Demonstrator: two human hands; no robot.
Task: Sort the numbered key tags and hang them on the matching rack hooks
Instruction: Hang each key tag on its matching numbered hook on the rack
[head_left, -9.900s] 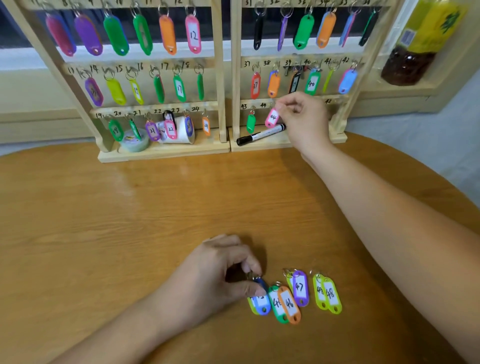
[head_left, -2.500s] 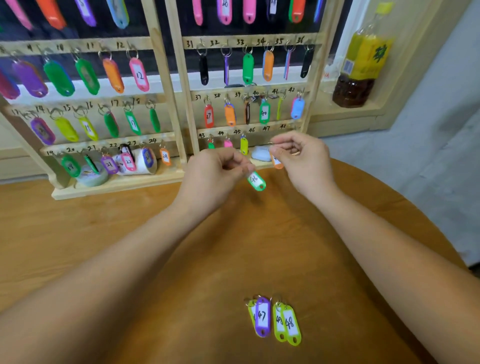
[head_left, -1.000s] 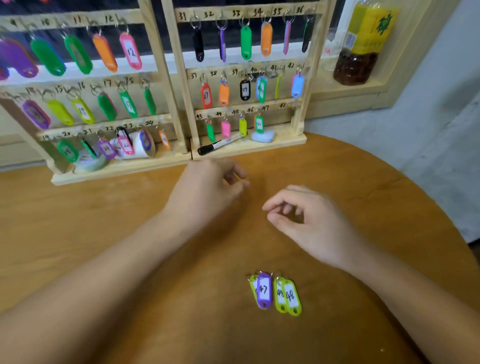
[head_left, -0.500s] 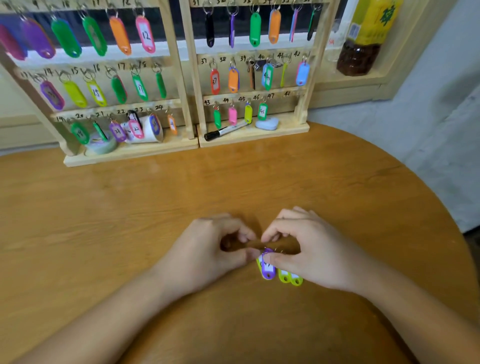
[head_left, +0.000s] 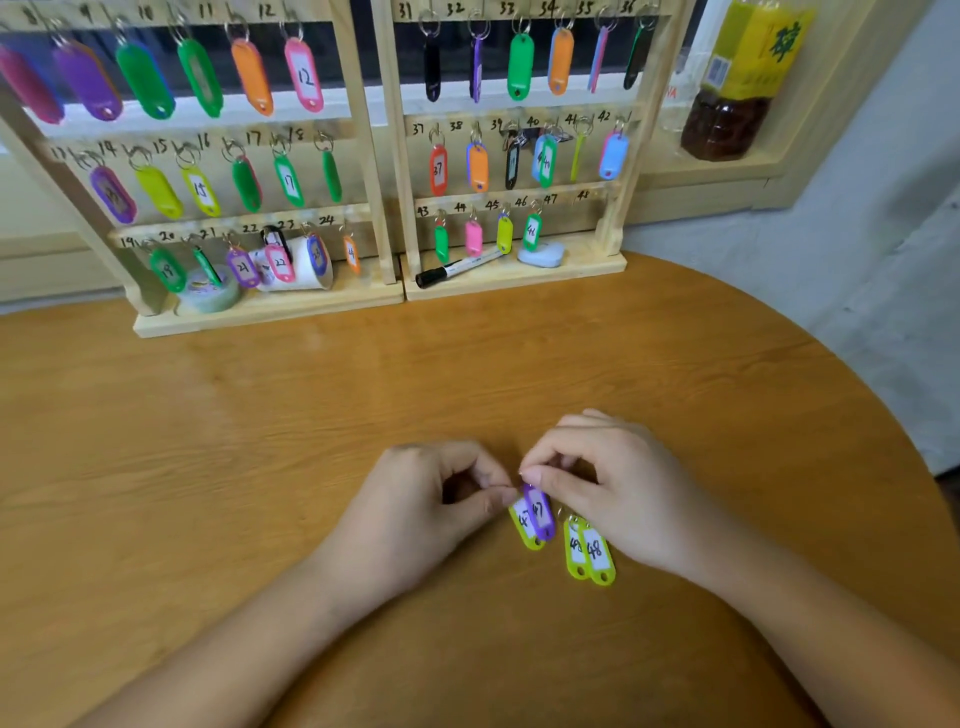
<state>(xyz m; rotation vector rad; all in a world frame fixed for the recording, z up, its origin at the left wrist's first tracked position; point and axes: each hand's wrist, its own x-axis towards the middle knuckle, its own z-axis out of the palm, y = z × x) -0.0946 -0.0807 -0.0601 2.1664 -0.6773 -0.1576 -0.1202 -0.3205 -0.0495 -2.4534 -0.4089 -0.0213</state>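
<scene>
Wooden worktop carries four loose tags at its near right. The right hand has its grip pinching the ring end of the purple tag marked 47. The left hand, thumb against forefinger, pinches the top of the yellow-green tag lying partly under it. Just right, a pair of yellow-green tags lies flat and overlapping, one reading 48.

Far across stand two racks hung with coloured tags. The left rack holds a tape roll and a tipped white paper cup on its base ledge. The right rack holds a black marker and a pale blue lump. On the far-right sill, a bottle holds dark liquid.
</scene>
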